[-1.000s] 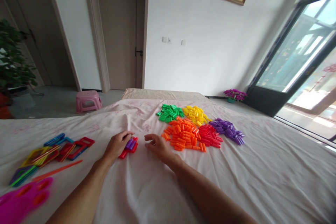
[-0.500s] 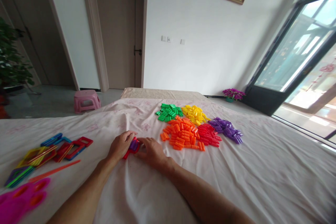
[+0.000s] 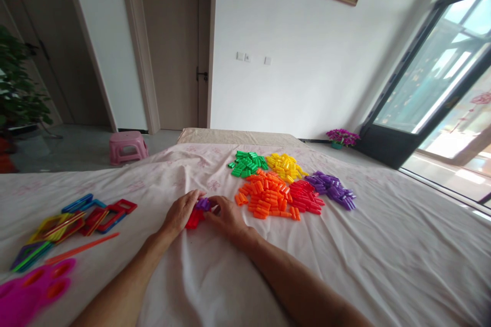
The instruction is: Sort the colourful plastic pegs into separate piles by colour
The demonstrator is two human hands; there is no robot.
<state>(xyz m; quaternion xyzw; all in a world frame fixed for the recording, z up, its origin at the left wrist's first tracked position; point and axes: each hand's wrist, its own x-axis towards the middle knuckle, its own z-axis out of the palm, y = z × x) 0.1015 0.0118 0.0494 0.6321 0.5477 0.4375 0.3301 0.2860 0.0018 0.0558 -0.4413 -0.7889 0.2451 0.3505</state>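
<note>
Between my two hands, low over the cloth, is a small cluster of red pieces [image 3: 194, 218] with a purple piece [image 3: 203, 204] at its top. My left hand [image 3: 183, 213] closes on the cluster's left side. My right hand [image 3: 226, 217] grips it from the right with bent fingers and thumb. The fingers partly cover the pieces, so how they join is hidden. Right of my right hand lies a pile of orange plastic pieces [image 3: 268, 194], touching a pile of red pieces [image 3: 305, 197].
Behind are piles of green pieces [image 3: 247, 163] and yellow pieces [image 3: 284, 166], with purple pieces [image 3: 332, 190] at the right. Magnetic tile frames [image 3: 72, 225], an orange stick [image 3: 82, 248] and a pink paw-shaped item [image 3: 34, 294] lie left. The cloth [image 3: 364, 260] is wrinkled.
The red and purple cluster has turned between my hands and shifted slightly right. The purple piece now shows at its top, and my right hand has moved slightly right.
</note>
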